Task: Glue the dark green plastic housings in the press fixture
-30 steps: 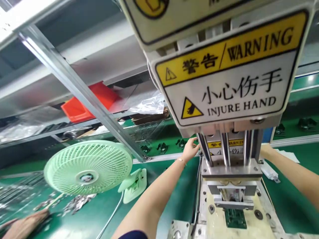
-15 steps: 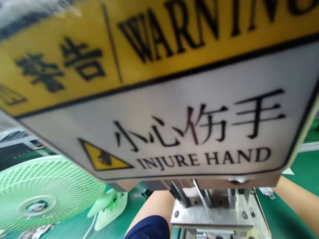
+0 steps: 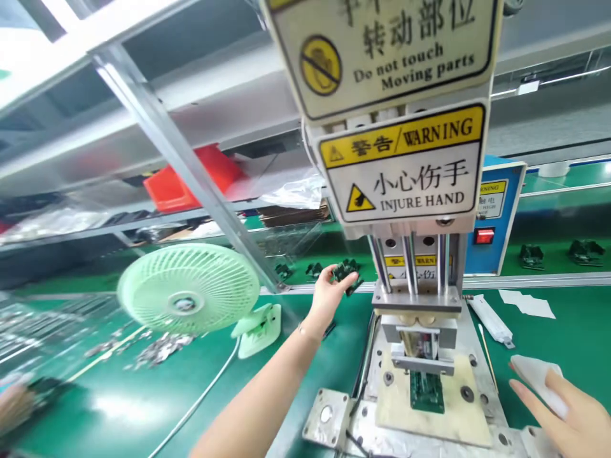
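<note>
Since the earlier frames, the right hand (image 3: 568, 410) has drawn back from behind the press (image 3: 417, 300) to the near right; its fingers are half spread at a white pad (image 3: 537, 375), grip uncertain. Beyond: a green board (image 3: 426, 395) in the press. Farther: the left hand (image 3: 329, 299), fingers pinched around a dark green assembly (image 3: 345, 270), just before similar assemblies (image 3: 314, 271).

Dark-green part (image 3: 347, 270), pale-green fan (image 3: 188, 292), deep-green tabletop (image 3: 119, 366), red bin (image 3: 169, 191), blue box (image 3: 495, 254); sign (image 3: 405, 165) yellow over white, lettered black.
</note>
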Motion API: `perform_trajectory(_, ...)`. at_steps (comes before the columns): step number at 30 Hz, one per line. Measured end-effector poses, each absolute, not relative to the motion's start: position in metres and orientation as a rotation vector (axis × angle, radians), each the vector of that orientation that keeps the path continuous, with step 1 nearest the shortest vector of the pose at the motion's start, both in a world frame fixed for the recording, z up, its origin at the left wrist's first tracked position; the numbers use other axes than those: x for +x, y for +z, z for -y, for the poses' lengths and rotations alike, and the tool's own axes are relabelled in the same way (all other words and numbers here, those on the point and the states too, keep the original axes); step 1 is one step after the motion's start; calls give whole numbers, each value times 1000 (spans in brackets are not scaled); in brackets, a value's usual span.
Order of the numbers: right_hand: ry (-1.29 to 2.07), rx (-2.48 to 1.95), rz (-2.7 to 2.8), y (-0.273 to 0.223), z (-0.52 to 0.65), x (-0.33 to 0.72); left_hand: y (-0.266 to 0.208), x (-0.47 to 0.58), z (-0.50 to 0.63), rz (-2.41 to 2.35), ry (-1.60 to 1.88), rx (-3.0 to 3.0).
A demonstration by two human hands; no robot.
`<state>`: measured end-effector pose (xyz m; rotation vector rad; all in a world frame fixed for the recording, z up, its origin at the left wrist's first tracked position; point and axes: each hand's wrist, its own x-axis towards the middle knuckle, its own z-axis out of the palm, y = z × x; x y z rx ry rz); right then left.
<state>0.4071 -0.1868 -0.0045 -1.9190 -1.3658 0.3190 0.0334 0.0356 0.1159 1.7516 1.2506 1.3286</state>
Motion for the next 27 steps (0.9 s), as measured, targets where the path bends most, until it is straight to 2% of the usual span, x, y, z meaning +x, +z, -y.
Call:
perform_trajectory(8, 560, -2065, 1282, -10, 180, 420, 54, -2, 87, -1425, 835, 1725)
perform_trajectory(14, 490, -2159, 1362, -7, 180, 428, 55, 1, 96, -1354, 843, 1778)
perform_trajectory(27, 562, -2285, 1282, 31, 182, 413, 55, -1, 98, -1285, 856, 1743)
